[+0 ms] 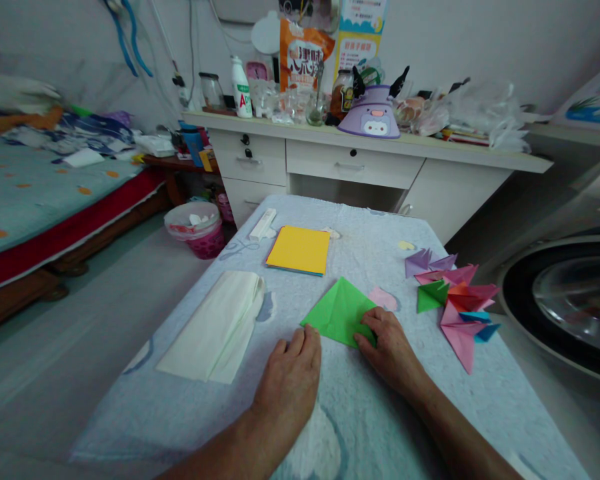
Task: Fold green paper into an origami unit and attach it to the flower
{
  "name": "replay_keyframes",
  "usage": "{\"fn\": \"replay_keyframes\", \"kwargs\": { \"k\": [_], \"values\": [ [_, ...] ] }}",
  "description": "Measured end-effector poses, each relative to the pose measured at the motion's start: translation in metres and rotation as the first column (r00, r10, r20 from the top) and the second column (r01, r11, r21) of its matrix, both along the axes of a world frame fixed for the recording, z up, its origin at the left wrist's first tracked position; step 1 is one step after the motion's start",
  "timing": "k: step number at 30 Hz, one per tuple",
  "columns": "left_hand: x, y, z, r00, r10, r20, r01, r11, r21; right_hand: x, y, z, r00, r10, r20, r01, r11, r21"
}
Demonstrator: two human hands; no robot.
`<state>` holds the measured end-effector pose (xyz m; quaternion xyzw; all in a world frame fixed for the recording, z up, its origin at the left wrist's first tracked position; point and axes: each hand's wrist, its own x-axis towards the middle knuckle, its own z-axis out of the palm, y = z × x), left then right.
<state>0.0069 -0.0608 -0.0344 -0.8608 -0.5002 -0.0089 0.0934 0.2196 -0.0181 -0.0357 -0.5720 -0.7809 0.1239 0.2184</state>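
A green sheet of origami paper [337, 310], folded into a triangle with a crease down its middle, lies flat in front of me. The fingertips of my left hand [291, 373] are closed together at its left corner. At the right corner, my right hand [393, 347] grips the paper between thumb and curled fingers. Just beyond lies a square stack of origami paper [299, 250], yellow on top. Several folded paper pieces [463, 300] in pink, purple, green, red and blue sit to the right of my right hand.
Left on the cloth-covered table [365, 420] are a folded whitish cloth or paper [215, 327] and a small white case [263, 225]. A cluttered white desk [320, 140] stands behind. A pink bin [207, 243] and a bed [55, 193] are left; a front-loading washer [575, 300] is right.
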Motion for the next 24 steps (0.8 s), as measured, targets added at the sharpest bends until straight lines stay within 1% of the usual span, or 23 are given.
{"fn": "replay_keyframes", "kwargs": {
  "k": [4,13,18,24],
  "values": [
    [-0.001,-0.001,-0.004,1.0,0.008,0.018,-0.008,0.999,0.042,0.0,0.0,0.0,1.0,-0.004,0.006,0.004,1.0,-0.025],
    [-0.005,-0.006,-0.01,0.997,0.017,0.072,-0.026,0.992,0.124,-0.001,0.001,0.0,1.0,-0.005,0.015,0.006,0.999,-0.037],
    [-0.004,-0.005,-0.01,0.997,0.023,0.067,-0.03,0.994,0.102,-0.001,0.001,0.001,1.0,-0.008,0.018,0.009,0.999,-0.041],
    [-0.002,-0.004,-0.003,0.998,0.043,0.044,-0.045,0.998,0.039,-0.001,0.001,0.002,1.0,-0.003,0.025,0.004,0.999,-0.046]
  ]
}}
